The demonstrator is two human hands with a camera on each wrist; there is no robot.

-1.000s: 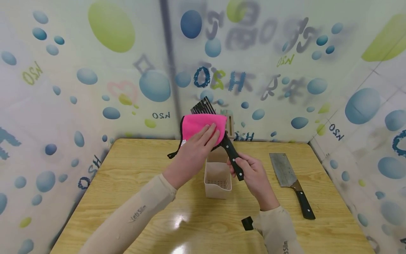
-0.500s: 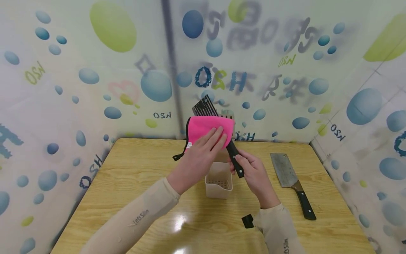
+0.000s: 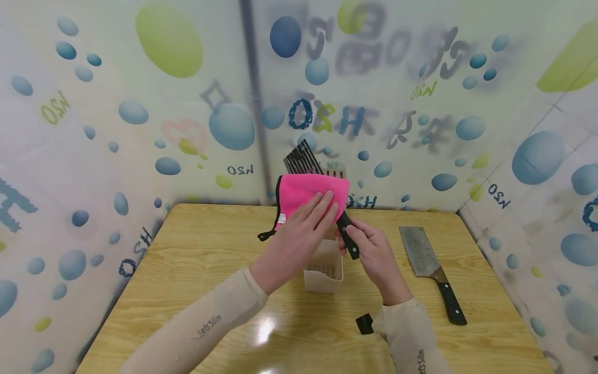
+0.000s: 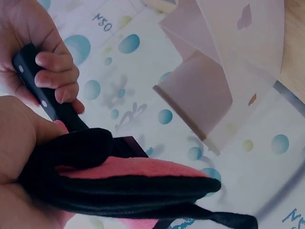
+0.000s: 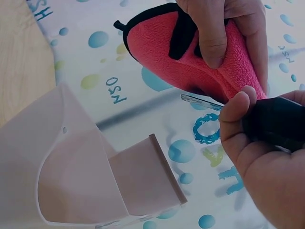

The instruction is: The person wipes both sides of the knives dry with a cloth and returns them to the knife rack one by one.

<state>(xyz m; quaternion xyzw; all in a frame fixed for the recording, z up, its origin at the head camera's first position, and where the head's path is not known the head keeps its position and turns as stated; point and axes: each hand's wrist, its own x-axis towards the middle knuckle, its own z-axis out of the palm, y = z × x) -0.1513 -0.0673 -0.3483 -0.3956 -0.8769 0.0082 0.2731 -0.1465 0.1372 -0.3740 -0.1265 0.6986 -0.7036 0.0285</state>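
Observation:
A cleaver with a black riveted handle slants up to the left. Its broad blade, dark-striped with a hole near the tip, shows above a folded pink cloth. My right hand grips the handle. My left hand holds the cloth over the blade: its fingers lie straight across the front, and in the right wrist view its thumb presses the other side. The cloth has black edging and a loop. It hides the middle of the blade.
A beige slotted holder stands on the wooden table below and behind the hands. A second cleaver lies on the right of the table. Patterned wall covering rises close behind the table.
My left hand has slid the cloth right and slightly down along the blade, closer to the handle. The right hand and cleaver have hardly moved.

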